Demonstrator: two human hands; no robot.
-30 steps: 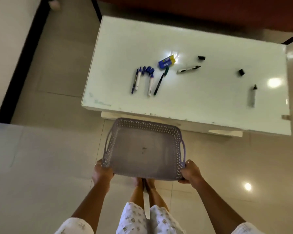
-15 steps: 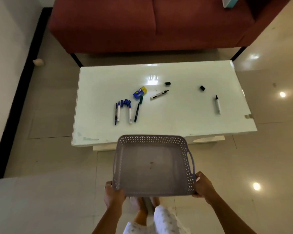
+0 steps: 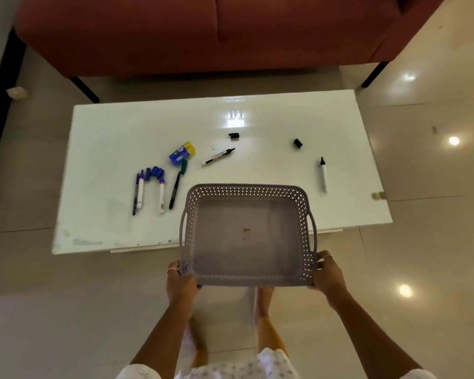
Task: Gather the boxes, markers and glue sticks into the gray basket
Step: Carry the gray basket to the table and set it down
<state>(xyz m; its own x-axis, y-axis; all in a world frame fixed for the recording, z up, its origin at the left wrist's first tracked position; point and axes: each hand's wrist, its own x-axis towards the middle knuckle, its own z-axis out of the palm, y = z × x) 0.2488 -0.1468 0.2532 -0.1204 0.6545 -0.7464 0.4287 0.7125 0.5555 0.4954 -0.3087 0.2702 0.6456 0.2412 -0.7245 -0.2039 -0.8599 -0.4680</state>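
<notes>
Since earlier: gray basket carried forward over worktop near edge | left hand, right hand grip: clamped on near corners, keeping it level | markers loose on worktop, basket empty

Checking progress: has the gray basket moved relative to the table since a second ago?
Yes. The gray basket moved forward; its far edge now overlaps the white table, where before it sat short of it.
</notes>
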